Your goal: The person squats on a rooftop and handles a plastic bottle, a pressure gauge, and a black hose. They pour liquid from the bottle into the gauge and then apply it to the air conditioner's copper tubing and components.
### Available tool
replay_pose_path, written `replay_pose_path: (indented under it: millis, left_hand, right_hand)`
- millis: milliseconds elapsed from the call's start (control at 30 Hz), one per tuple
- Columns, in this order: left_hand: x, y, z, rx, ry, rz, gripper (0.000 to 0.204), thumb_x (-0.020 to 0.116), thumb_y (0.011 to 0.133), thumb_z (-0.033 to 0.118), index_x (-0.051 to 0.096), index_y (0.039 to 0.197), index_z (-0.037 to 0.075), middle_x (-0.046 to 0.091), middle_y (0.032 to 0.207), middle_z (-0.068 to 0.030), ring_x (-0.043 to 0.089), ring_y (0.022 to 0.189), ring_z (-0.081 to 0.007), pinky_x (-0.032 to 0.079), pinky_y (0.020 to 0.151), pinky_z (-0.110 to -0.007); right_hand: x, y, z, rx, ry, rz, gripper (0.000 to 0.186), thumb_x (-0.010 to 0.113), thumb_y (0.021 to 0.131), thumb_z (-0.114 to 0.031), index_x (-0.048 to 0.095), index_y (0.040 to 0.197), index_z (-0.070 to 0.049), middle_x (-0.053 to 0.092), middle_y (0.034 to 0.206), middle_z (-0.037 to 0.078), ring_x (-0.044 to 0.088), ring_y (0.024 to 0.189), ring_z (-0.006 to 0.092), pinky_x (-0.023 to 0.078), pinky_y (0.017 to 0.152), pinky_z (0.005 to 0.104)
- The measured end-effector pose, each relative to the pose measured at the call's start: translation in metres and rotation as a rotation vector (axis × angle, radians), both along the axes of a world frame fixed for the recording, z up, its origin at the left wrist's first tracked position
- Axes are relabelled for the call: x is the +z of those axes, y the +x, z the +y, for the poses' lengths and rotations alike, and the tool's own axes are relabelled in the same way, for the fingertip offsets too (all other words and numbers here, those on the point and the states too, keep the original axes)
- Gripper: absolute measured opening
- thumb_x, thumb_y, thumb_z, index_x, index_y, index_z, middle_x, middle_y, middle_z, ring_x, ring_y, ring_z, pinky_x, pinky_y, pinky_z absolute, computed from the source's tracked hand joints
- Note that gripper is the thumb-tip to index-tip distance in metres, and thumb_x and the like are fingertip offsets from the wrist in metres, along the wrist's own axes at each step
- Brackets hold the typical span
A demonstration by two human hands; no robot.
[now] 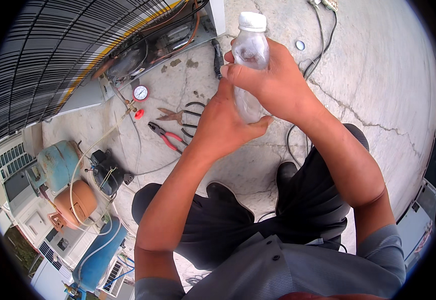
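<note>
A clear plastic bottle [250, 52] with a ribbed white cap [252, 21] is held up in front of me, tilted slightly. My right hand [273, 80] wraps round its upper body, the thumb across the front. Lower down, my left hand [228, 117] grips the same bottle from the left, its thumb near the base. On the concrete to the left lie red-handled pliers [165, 136] and a pair of snips or scissors [175, 115] with dark looped handles. A black-handled tool [217, 59] rests just left of the bottle, partly hidden by my fingers.
A refrigerator's open back, with black condenser grille [63, 45] and compressor [130, 57], fills the upper left. A pressure gauge [140, 93] with hose sits beside it. Gas cylinders [75, 202] and a black pump [109, 172] stand at left. Cables [323, 47] and a small round lid [300, 45] lie right.
</note>
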State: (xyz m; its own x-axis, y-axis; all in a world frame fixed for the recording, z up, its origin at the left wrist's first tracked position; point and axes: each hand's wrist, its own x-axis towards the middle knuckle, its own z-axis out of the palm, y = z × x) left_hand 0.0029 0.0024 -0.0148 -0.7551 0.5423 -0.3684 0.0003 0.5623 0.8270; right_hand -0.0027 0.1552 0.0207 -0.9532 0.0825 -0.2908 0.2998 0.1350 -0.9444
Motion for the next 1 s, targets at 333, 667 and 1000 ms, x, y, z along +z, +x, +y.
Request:
replay_pose_path:
  millis: [333,667,1000]
  left_hand:
    - [-0.035,-0.055,0.009,0.218,0.149,0.111,0.059,0.069,0.094,0.022,0.047,0.145,-0.001,0.057,0.137,-0.0212,0.056,0.125,-0.0303,0.047,0.102,-0.042]
    - [-0.102,-0.176,0.046,0.844,0.595,0.152,0.017,0.061,0.102,0.014,0.07,0.105,-0.001,0.069,0.085,-0.0048,0.061,0.076,-0.0116,0.049,0.071,-0.026]
    - [-0.132,-0.18,0.055,0.887,0.794,0.241,0.014,0.062,0.101,0.012,0.071,0.098,0.003,0.07,0.087,-0.0028,0.058,0.07,-0.0079,0.046,0.063,-0.022]
  right_hand:
    - [0.012,-0.006,0.047,-0.289,0.161,0.122,0.043,0.07,0.076,-0.024,0.062,0.103,0.009,0.07,0.085,0.018,0.068,0.078,0.0256,0.054,0.075,0.0364]
    - [0.01,-0.015,0.065,-0.363,-0.084,0.044,0.038,0.073,0.083,-0.031,0.066,0.103,0.001,0.067,0.092,0.008,0.061,0.087,0.0166,0.049,0.081,0.0347]
    - [0.027,0.05,0.102,-0.229,0.036,0.063,0.061,0.069,0.081,-0.034,0.057,0.13,-0.001,0.067,0.117,0.01,0.062,0.11,0.0222,0.045,0.101,0.0385]
